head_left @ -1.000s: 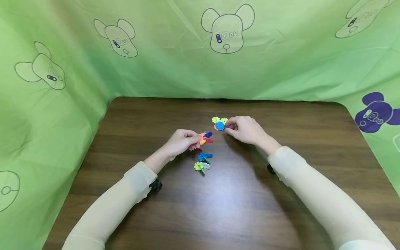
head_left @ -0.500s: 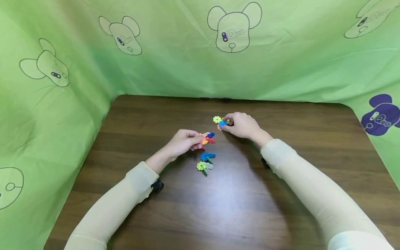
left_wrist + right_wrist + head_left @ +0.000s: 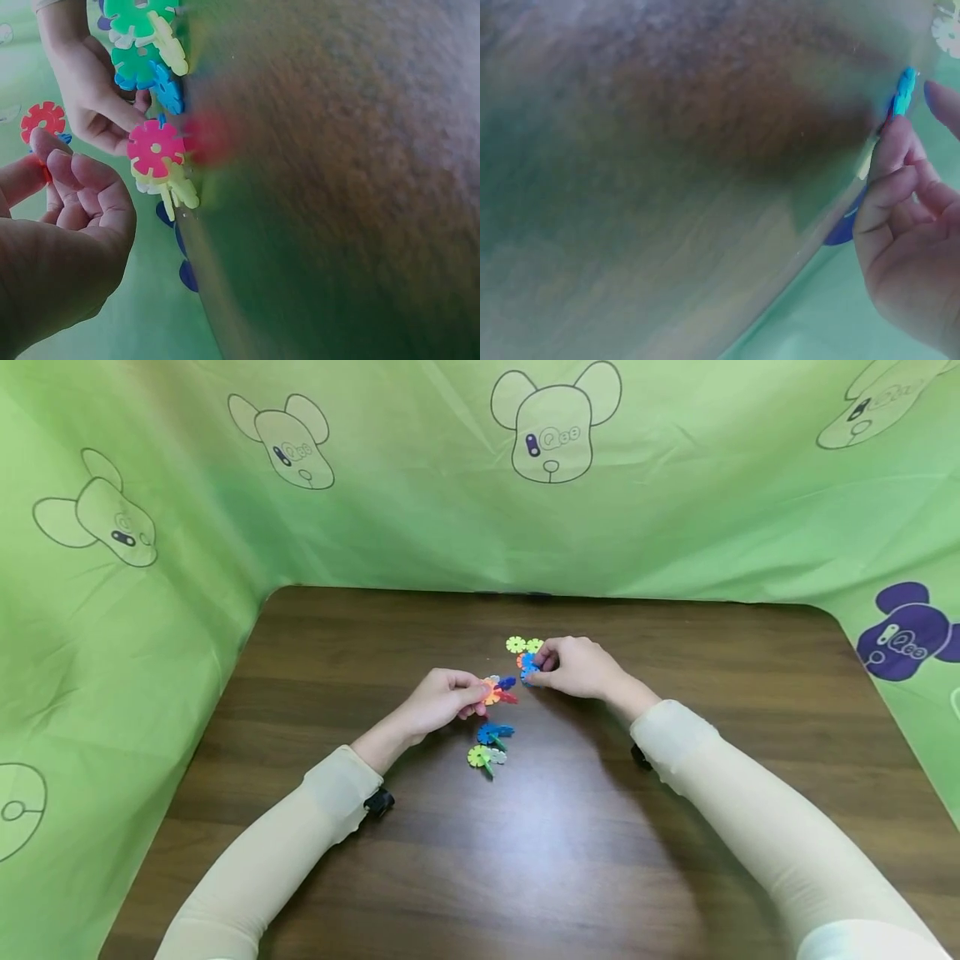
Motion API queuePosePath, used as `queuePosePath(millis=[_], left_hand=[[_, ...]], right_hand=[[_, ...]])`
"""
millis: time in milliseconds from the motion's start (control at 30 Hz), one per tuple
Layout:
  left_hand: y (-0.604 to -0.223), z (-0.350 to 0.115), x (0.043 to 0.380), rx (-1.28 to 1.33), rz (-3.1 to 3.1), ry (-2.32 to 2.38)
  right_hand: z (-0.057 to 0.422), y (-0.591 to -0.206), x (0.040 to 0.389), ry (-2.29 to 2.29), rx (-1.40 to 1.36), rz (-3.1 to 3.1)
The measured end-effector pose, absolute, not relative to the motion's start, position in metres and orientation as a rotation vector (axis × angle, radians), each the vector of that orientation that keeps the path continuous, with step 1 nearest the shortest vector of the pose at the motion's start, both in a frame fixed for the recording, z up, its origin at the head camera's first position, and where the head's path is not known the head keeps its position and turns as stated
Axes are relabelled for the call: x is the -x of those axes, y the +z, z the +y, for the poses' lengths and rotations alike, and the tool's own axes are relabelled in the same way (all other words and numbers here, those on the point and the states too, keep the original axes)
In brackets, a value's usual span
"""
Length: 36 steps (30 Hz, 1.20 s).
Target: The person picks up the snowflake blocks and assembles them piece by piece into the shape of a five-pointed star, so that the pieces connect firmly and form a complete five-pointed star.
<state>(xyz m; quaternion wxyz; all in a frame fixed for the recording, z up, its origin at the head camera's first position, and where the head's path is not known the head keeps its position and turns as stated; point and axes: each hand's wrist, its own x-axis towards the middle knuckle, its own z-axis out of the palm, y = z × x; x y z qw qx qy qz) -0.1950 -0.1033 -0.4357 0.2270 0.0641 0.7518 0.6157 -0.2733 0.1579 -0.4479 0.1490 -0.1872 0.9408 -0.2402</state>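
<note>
In the head view, my left hand (image 3: 452,697) pinches a small cluster of notched plastic snowflake discs above the table. An orange disc (image 3: 491,692) faces up, and a dark blue disc (image 3: 507,682) and a red disc (image 3: 507,697) stick out to the right. My right hand (image 3: 581,667) has its thumb and forefinger at a blue snowflake disc (image 3: 527,675), which overlaps another blue one. Seen from the right wrist, the blue disc (image 3: 904,91) appears edge-on against one fingertip. Two yellow-green discs (image 3: 515,645) and an orange one lie beside it.
Nearer me on the brown wooden table (image 3: 420,860) stand joined discs: a blue cluster (image 3: 492,733) and a yellow-green one (image 3: 477,756) with clear and green pieces. A pink disc cluster (image 3: 155,148) shows from the left wrist. Green printed cloth (image 3: 420,510) encloses the table's back and sides.
My right hand has shifted slightly toward me, and a blue disc has slid the same way, off the other blue one. The left hand stays nearly still, holding its cluster.
</note>
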Motion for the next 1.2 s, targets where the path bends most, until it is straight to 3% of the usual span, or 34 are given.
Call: queuePosePath(millis=[200, 433, 800, 1200], left_hand=[[-0.436, -0.104, 0.195, -0.192, 2.075, 1.709], [-0.437, -0.103, 0.194, -0.204, 2.081, 1.701], [-0.433, -0.099, 0.192, -0.256, 2.110, 1.637], [-0.433, -0.090, 0.189, -0.310, 2.117, 1.640]], right_hand=[[0.155, -0.449, 0.273, -0.620, 0.557, 2.721], [0.162, -0.450, 0.269, -0.842, 0.549, 2.669], [0.173, -0.421, 0.229, -1.415, 0.453, 2.383], [0.171, -0.407, 0.210, -1.526, 0.388, 2.311]])
